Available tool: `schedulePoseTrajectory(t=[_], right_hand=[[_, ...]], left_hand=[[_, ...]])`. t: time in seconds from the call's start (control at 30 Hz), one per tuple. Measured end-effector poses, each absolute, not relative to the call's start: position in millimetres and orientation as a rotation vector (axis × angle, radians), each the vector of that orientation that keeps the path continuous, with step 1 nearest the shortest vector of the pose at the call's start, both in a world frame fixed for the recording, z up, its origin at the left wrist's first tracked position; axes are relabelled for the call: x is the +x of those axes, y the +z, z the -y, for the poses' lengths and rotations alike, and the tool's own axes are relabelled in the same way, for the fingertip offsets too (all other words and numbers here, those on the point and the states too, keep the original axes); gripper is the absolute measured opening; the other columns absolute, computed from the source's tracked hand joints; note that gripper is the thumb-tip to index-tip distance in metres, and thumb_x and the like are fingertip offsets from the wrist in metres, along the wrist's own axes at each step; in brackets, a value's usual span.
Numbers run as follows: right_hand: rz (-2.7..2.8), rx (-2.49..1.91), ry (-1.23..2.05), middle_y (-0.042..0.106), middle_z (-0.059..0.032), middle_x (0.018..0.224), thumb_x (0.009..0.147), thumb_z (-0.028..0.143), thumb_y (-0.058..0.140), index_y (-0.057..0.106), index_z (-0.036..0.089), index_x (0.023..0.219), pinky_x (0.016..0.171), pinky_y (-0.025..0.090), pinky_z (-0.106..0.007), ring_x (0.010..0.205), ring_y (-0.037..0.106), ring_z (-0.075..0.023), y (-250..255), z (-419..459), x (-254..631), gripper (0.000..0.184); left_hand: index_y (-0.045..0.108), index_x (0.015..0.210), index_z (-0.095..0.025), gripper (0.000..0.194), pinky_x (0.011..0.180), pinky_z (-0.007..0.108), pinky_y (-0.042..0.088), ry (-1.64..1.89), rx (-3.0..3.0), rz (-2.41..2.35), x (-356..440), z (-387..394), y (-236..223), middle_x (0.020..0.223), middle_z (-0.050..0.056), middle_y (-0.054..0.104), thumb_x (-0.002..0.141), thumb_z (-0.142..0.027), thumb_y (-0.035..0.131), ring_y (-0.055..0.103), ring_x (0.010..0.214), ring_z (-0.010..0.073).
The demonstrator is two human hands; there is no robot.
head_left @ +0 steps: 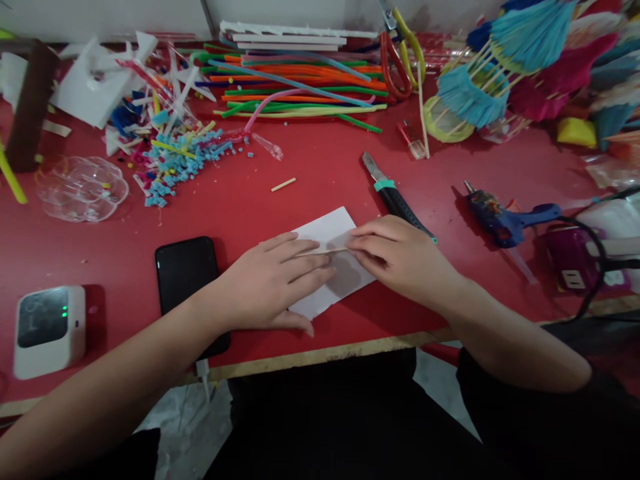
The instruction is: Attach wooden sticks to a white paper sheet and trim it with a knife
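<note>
A white sheet of paper or card (327, 223) lies on the red table under both hands. My left hand (280, 280) rests flat on its left part, fingers stretched toward the right. A thin pale wooden stick (327, 252) runs from beneath the left fingers to my right hand (390, 252), which pinches its right end between thumb and fingertips. The stick's left end is hidden under the left hand. Just beyond the right hand lies a utility knife (395, 197) with a black and teal handle. A short piece of stick (283, 185) sits farther back.
A black phone (185, 270) lies partly under the left forearm. To the right are a blue glue gun (507, 213) and its cord. Pipe cleaners (305, 80), pliers (397, 60) and blue scraps (175, 160) line the back. A white device (50, 330) stands at left.
</note>
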State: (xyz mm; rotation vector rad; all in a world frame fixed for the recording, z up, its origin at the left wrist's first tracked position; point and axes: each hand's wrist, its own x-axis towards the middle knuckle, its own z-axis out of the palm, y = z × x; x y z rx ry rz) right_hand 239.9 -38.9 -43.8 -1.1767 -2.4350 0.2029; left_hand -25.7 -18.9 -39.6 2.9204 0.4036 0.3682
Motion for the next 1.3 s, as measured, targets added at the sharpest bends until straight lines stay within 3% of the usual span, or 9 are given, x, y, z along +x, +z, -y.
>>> schedulePoseTrajectory(t=[0.07,0.2,0.37,0.53,0.6,0.7,0.77,0.9,1.3], right_hand=[[2.44,-1.206,0.225,0.072,-0.0068,0.094,0.096,0.02,0.053,0.072,0.019,0.091,0.08,0.054,-0.036,0.084,0.063,-0.019,-42,41,240,0.019],[2.43,-1.264,0.2,0.07,-0.0071,0.094,0.098,0.019,0.048,0.069,0.019,0.092,0.081,0.053,-0.036,0.088,0.063,-0.0201,-44,40,242,0.021],[2.272,-1.348,0.18,0.067,-0.0076,0.089,0.095,0.014,0.05,0.064,0.018,0.089,0.078,0.053,-0.034,0.086,0.063,-0.0201,-47,35,245,0.015],[2.098,-1.367,0.245,0.068,-0.0055,0.088,0.094,0.017,0.053,0.061,0.022,0.09,0.072,0.053,-0.034,0.083,0.066,-0.0198,-41,34,246,0.011],[2.093,-1.353,0.25,0.069,-0.0057,0.088,0.094,0.019,0.052,0.061,0.023,0.091,0.072,0.054,-0.036,0.084,0.066,-0.0206,-39,35,246,0.01],[2.103,-1.313,0.261,0.068,-0.0061,0.089,0.094,0.018,0.052,0.061,0.023,0.092,0.071,0.054,-0.036,0.084,0.066,-0.0204,-37,36,246,0.01],[2.102,-1.307,0.263,0.068,-0.0062,0.089,0.094,0.018,0.052,0.061,0.022,0.092,0.07,0.053,-0.035,0.084,0.066,-0.0202,-37,37,245,0.01],[2.091,-1.334,0.241,0.068,-0.0059,0.089,0.094,0.018,0.052,0.061,0.023,0.091,0.071,0.053,-0.036,0.083,0.066,-0.0205,-37,37,246,0.011],[2.126,-1.372,0.266,0.07,-0.0038,0.084,0.093,0.022,0.056,0.065,0.023,0.092,0.058,0.049,-0.03,0.068,0.063,-0.0154,-33,38,248,0.01]], left_hand=[[0.06,0.133,-0.015,0.065,0.105,0.046,0.046,0.324,2.945,-0.405,-25,22,-36,0.134,0.012,0.066,0.09,-0.064,0.055,0.057,0.126,0.0309],[0.061,0.133,-0.016,0.047,0.099,0.038,0.047,0.209,2.965,-0.409,-24,28,-31,0.135,0.007,0.066,0.093,-0.042,0.058,0.06,0.119,0.0249],[0.058,0.134,-0.014,0.047,0.103,0.038,0.047,0.244,2.883,-0.358,-23,26,-32,0.139,0.008,0.063,0.089,-0.022,0.052,0.058,0.125,0.0247],[0.065,0.115,-0.019,0.029,0.087,0.035,0.055,0.684,2.921,-0.324,-26,22,-29,0.115,0.005,0.075,0.089,-0.032,0.062,0.068,0.104,0.0213],[0.063,0.109,-0.023,0.027,0.085,0.037,0.056,0.976,2.89,-0.624,-29,21,-26,0.108,0.004,0.075,0.085,-0.03,0.071,0.07,0.097,0.0206],[0.06,0.108,-0.024,0.03,0.095,0.048,0.051,1.194,2.68,-1.261,-32,18,-24,0.115,0.009,0.071,0.082,-0.029,0.074,0.067,0.106,0.0257],[0.062,0.108,-0.024,0.025,0.091,0.046,0.054,1.137,2.462,-1.424,-32,15,-26,0.113,0.008,0.072,0.087,-0.033,0.07,0.068,0.103,0.0241],[0.067,0.096,-0.025,0.013,0.067,0.029,0.055,1.019,2.132,-1.378,-31,9,-34,0.089,-0.001,0.075,0.092,-0.037,0.064,0.067,0.073,0.0128],[0.068,0.095,-0.023,0.012,0.068,0.027,0.052,0.851,2.218,-1.397,-33,5,-37,0.088,-0.001,0.074,0.093,-0.033,0.062,0.066,0.076,0.014]])
